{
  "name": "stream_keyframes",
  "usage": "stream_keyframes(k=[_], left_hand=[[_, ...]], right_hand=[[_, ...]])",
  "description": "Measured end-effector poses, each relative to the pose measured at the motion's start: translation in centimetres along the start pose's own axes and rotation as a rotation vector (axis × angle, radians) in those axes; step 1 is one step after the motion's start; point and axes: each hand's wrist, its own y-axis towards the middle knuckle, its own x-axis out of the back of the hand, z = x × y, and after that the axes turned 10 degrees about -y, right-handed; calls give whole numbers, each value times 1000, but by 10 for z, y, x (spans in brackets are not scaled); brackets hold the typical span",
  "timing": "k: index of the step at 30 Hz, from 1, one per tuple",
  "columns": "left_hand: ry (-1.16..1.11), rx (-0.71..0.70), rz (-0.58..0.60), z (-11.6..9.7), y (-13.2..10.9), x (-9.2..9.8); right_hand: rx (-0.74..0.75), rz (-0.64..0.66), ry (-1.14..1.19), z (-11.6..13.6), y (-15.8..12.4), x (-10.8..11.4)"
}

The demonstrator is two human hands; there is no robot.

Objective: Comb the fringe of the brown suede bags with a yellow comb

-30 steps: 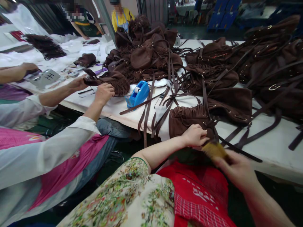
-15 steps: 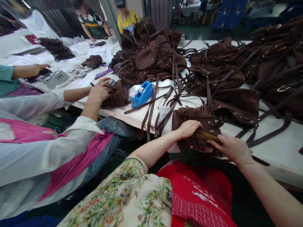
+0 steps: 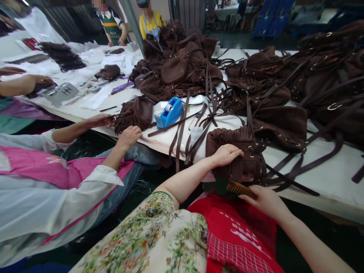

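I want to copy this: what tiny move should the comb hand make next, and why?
Maybe raise the yellow comb in the right hand to the brown eyeleted bag. The comb's teeth show below the bag's near edge, and the left hand rests on the bag, which might steady it.

The bag point(image 3: 247, 163) has, to my eye, the matt, softly napped face of suede, its small eyelets point(image 3: 250, 148) shiny metal — while the comb point(image 3: 241, 189) looks smooth, plastic or horn, I can't say which. The straps point(image 3: 185, 120) pass for smooth leather, the tape dispenser point(image 3: 173, 113) is glossy blue plastic, and the red apron point(image 3: 241, 222) is cloth — checked fabric below.
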Motion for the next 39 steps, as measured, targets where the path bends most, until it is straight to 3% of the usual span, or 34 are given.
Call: stream_keyframes(k=[3, 6, 9, 14, 16, 19, 21, 22, 24, 26, 28, 29, 32, 34, 36, 39], left_hand=[[-164, 5, 14, -14, -7, 2], [-337, 17, 180, -29, -17, 0], [-232, 144, 309, -34, -23, -7], [-131, 269, 150, -28, -17, -22], [13, 310, 77, -27, -13, -27], [370, 303, 61, -31, -11, -34], [486, 204, 83, -37, -17, -37], [486, 125, 108, -40, -22, -38], [431, -58, 196, -50, -37, -39], [369, -227, 309, -60, -53, -41], [310, -317, 303, -68, -62, -39], [282, -331, 238, -69, -62, -37], [205, -263, -88, -60, -45, -19], [139, -144, -216, -43, -27, -2], [27, -25, -170, -21, -12, 12], [-118, -1, -61, 5, -4, 19]], right_hand=[[-49, -14, 197, 2, -4, 11], [-97, -70, 369, 3, -5, 21], [-163, -103, 501, 1, -3, 25], [-252, -64, 658, 10, 1, 22], [-246, -43, 670, 21, -2, 22], [-20, 55, 620, 36, -12, 29], [89, 30, 583, 33, -15, 39], [65, -39, 554, 26, -14, 45], [-128, -233, 438, 3, -5, 57], [-276, -369, 207, -24, 12, 65], [-322, -423, -20, -43, 30, 68], [-315, -424, -114, -48, 40, 67], [-235, -363, -309, -48, 60, 59], [-162, -317, -381, -41, 65, 54], [-93, -290, -424, -34, 64, 48], [14, -263, -433, -26, 53, 36]])
